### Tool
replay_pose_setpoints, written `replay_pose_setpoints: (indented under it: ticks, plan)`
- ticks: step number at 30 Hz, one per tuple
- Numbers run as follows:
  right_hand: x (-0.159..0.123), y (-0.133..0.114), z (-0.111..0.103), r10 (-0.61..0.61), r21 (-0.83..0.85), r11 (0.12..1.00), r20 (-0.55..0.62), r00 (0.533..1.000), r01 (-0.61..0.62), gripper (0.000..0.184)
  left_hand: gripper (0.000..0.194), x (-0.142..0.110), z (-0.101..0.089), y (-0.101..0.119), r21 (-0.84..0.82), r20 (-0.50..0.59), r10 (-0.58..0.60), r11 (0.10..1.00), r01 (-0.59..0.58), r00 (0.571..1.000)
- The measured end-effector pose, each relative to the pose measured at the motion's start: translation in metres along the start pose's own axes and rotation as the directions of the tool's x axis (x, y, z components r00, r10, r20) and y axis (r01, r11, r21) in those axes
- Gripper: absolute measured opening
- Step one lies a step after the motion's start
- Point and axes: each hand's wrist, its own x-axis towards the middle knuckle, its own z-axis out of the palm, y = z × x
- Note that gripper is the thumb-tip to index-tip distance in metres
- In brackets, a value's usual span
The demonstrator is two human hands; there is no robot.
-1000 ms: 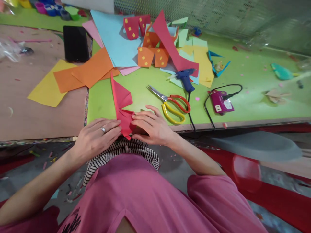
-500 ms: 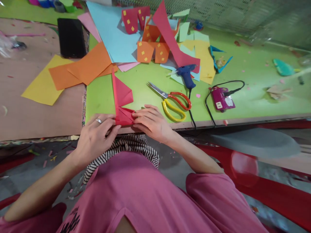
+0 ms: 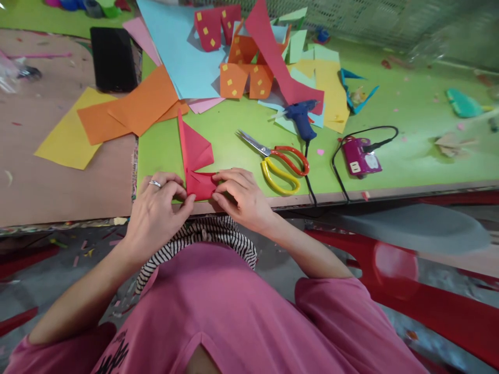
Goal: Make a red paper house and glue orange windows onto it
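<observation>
A yellow paper sheet (image 3: 64,137) lies at the left on a brown tabletop, partly under orange paper pieces (image 3: 150,104) that reach across onto a light-green table surface (image 3: 230,130). Above them rests a black, flat, rectangular device (image 3: 113,59). The left hand (image 3: 154,210), with a silver ring on one finger, is at the table's near edge; its fingers curl in and, with the thumb, grasp the lower left of a red folded paper piece (image 3: 194,148). That piece lies on the green surface between the two hands, a long narrow strip along its left side and fan-like panels to the right. Behind it spreads a large light-blue paper sheet (image 3: 191,62). The right hand (image 3: 245,200) pinches the red piece's lower right edge between fingertips and thumb. Just beside this hand lie metal scissors with one red and one yellow handle (image 3: 273,153), blades pointing up and left. Beyond them is a blue glue gun (image 3: 302,117) with a black cord, then a purple box-shaped power unit (image 3: 362,156) with a black cable looping beside it.
</observation>
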Motion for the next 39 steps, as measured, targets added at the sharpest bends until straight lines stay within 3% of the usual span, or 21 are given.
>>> replay_pose_setpoints:
  ticks: [7,14,27,30,34,36,39]
  plan:
    - [0.000,-0.002,-0.001,0.082,0.024,0.996,0.033,0.996,-0.083,0.010,0.014,0.000,0.001,0.004,0.049,-0.046,-0.048,0.998,0.051,0.998]
    - [0.002,-0.002,-0.002,0.069,-0.009,0.998,0.045,0.997,-0.069,0.010,0.029,-0.002,-0.003,0.003,0.107,0.010,0.070,0.992,-0.071,0.997]
    - [0.003,0.001,0.001,0.054,-0.069,0.996,0.059,0.997,-0.050,0.015,0.038,-0.012,-0.001,-0.011,0.097,-0.038,0.106,0.990,-0.102,0.994]
    - [0.002,-0.001,-0.003,0.044,-0.035,0.999,0.043,0.998,-0.042,0.016,0.036,-0.013,-0.001,-0.012,0.090,-0.050,0.114,0.990,-0.109,0.992]
    - [-0.004,-0.004,-0.013,0.081,0.017,0.997,-0.061,0.995,-0.080,0.020,0.030,-0.014,0.001,-0.014,0.112,-0.082,0.144,0.985,-0.134,0.986]
    - [-0.008,-0.004,-0.017,0.037,-0.035,0.999,-0.093,0.995,-0.040,0.019,0.030,-0.014,0.001,-0.014,0.130,-0.092,0.166,0.979,-0.154,0.982]
    - [-0.013,-0.004,-0.018,-0.073,-0.147,0.987,-0.043,0.996,0.066,0.022,0.031,-0.013,0.001,-0.013,0.152,-0.093,0.186,0.974,-0.171,0.978]
